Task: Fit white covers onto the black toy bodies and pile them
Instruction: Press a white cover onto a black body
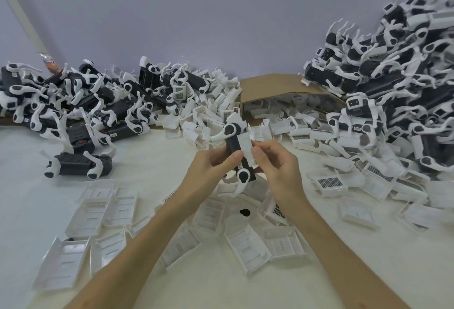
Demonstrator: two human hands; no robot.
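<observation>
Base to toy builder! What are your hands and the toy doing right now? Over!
Left hand grips black toy body. Right hand pinches white cover against it. Nothing in the way.

Bare tabletop (152, 161) opens left of centre, between the toy pile (81, 104) behind and loose covers (98, 210) in front.

Left hand (208, 169), right hand (278, 165), 2 forearms, all bare.

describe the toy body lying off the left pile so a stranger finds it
Find the low pile of toy bodies on the left. In front of it one black toy body lies alone on the table, apart from the heap.
</observation>
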